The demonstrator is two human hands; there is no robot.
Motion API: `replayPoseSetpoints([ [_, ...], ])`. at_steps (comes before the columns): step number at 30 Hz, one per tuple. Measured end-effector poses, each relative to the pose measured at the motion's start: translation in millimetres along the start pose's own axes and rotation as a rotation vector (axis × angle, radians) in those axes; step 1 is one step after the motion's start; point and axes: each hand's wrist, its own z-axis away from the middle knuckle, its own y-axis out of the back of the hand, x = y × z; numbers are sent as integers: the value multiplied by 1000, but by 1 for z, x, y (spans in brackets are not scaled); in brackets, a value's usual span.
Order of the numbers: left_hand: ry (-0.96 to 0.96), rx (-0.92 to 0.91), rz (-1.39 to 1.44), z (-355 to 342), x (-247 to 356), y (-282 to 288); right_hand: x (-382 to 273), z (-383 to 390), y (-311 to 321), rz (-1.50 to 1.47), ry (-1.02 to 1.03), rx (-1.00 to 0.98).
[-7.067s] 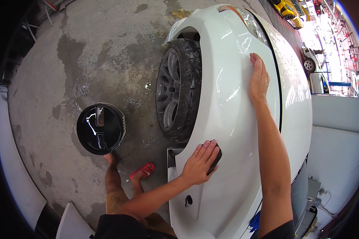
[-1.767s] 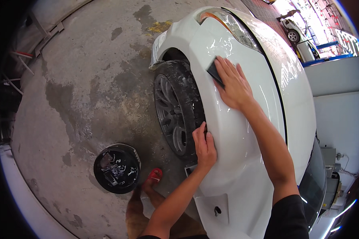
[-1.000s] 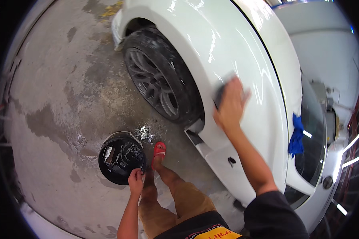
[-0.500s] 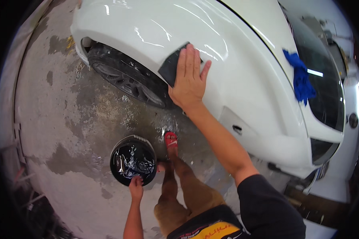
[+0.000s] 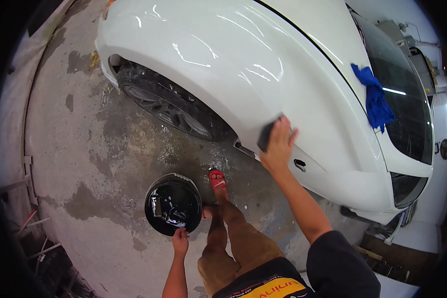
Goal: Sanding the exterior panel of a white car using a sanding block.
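A car fills the upper centre and right, its wheel left of centre. A cloth lies along the windscreen's left edge. Right hand and pad lie mid-frame against the car; lower left, the left hand meets the near rim of a bucket.

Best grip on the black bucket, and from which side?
I'd take the black bucket by opposite sides of its rim, coming from above: its round mouth faces up, the rim shows left and right, and the contents look liquid, so a one-sided grip might tip it. The left hand is at the near edge.
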Motion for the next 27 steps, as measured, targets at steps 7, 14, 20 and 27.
replayPoseSetpoints([
  [7,-54,26,-123,-9,2,-9,-8,-133,61,18,311,-131],
  [14,22,89,-51,-13,-3,-39,70,-64,58,302,453,-222],
  [20,-32,74,-234,-33,13,-65,-53,-255,62,-3,682,-113],
  [27,-67,127,-168,-31,47,-84,13,-183,73,81,591,-323],
])
